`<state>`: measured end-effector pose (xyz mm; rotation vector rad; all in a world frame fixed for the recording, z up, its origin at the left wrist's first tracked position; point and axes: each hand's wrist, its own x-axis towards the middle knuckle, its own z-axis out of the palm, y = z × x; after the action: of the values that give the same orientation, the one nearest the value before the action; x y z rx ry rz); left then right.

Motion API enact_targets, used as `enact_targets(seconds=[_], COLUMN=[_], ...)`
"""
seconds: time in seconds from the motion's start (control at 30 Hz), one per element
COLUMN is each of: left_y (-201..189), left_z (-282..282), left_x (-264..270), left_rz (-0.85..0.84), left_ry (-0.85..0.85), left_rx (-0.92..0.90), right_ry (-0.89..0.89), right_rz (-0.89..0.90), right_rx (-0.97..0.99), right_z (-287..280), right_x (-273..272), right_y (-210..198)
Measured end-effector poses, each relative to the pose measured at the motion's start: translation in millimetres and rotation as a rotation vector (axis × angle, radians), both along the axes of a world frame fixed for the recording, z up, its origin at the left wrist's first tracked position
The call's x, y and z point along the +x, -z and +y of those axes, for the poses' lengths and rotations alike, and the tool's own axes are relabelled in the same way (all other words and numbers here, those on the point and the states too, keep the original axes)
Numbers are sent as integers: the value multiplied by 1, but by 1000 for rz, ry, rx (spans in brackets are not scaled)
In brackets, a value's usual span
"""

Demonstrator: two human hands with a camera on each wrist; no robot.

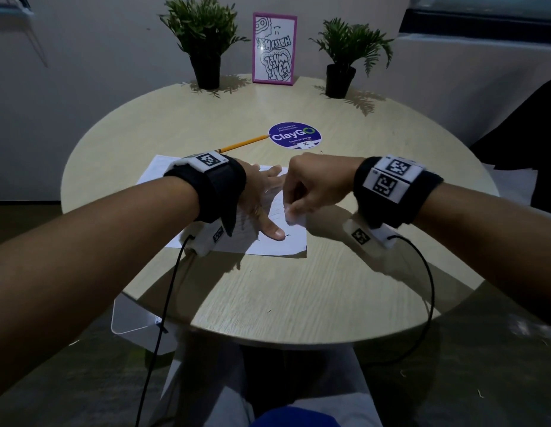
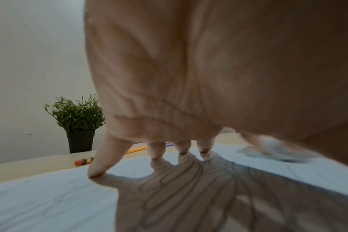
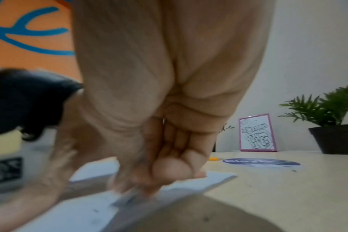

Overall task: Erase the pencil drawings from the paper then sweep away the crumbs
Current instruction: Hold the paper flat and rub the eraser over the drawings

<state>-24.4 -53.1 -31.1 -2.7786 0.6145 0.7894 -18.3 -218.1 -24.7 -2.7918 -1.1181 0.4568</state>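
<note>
Left hand (image 1: 261, 195) flattens paper (image 1: 277, 241); right hand (image 1: 317, 186) pinches eraser (image 1: 294, 215) on it.

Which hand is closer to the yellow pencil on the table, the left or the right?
Left. The left hand lies flat on the paper, just before the pencil. The right hand, gripping the eraser, is farther right.

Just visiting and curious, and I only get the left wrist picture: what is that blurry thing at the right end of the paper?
Observer: The head view shows the right hand pinching a white eraser against the paper.
Operator: Is that plant alone back there?
Observer: No, a second plant stands farther right, with a pink-framed picture between them.
</note>
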Motion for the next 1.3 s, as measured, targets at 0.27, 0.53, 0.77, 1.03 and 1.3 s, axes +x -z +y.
enact_targets(seconds=[0.27, 0.53, 0.77, 1.03, 1.3], left_y=[-9, -6, 4, 3, 7], left_z=[-5, -3, 3, 15, -2], left_x=[-10, -7, 3, 0, -5], left_rz=[-15, -4, 4, 42, -39], left_ry=[33, 20, -11, -11, -109], left_rx=[3, -22, -61, -108, -257], right_ry=[-1, 109, 53, 166, 179], right_rz=[-50, -173, -11, -88, -182], right_rx=[37, 81, 26, 104, 94], right_z=[2, -2, -5, -9, -2], right_x=[-5, 13, 1, 5, 8], right_y=[5, 8, -3, 5, 10])
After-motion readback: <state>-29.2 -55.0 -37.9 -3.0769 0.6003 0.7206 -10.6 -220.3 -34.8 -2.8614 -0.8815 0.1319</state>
